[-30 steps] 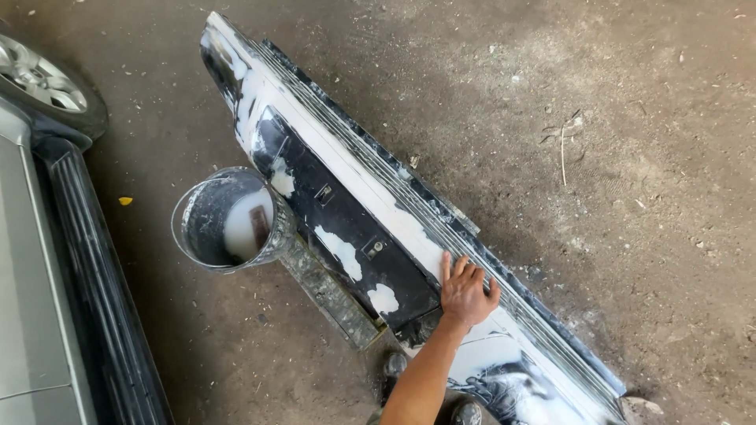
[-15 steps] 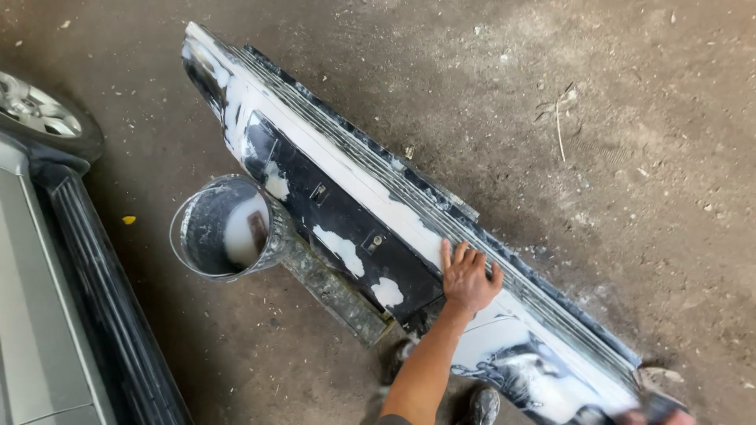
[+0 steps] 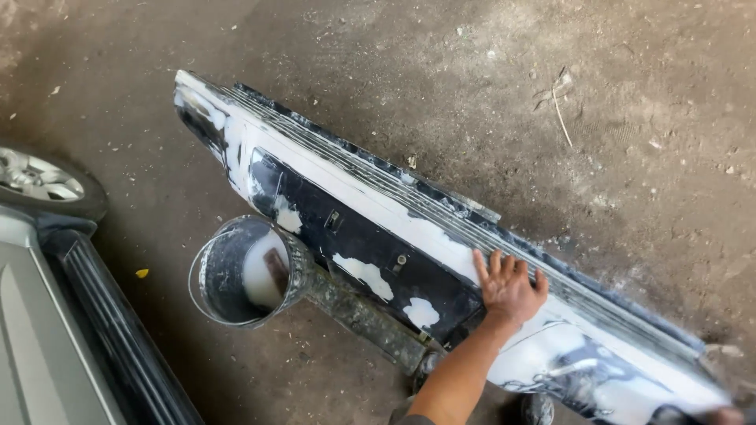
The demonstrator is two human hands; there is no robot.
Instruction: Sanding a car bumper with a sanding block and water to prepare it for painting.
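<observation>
A: The right hand is only a blurred sliver at the bottom right corner; its grip cannot be told.

B: The bumper runs out of frame there too. The car is cut off at the left, and the bucket holds something too murky to make out.

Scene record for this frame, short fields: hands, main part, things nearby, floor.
left hand: flat, fingers spread, palm on the bumper
right hand: only a sliver at the lower right corner, by the bumper's end; grip unclear
bumper: long car bumper, dark with white filler patches, lying diagonally
bucket: stained, beside the bumper, pale contents inside
car: at left, wheel visible
floor: bare dirt, scattered debris
</observation>
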